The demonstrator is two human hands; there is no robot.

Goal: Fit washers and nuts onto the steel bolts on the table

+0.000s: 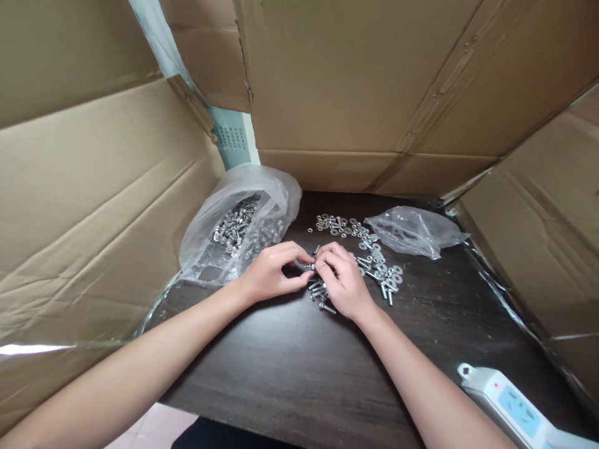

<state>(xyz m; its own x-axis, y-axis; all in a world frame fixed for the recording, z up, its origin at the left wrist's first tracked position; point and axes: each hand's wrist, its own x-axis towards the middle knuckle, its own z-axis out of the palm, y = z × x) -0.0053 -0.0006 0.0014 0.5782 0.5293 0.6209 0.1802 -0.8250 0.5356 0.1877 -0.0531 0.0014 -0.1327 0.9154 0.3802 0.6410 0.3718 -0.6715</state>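
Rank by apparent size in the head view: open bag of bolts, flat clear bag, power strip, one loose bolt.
1. Open bag of bolts
2. Flat clear bag, power strip: order unsure, strip nearer and partly cut off
3. Loose bolt

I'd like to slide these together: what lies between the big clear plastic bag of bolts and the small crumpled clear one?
Loose silver metal washers, round nuts and some bolts on the dark brown tabletop, as the head view shows.

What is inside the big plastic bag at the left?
Inside the plastic bag lie many small metal fasteners. Folded plastic blurs some, and those under the heap cannot be seen.
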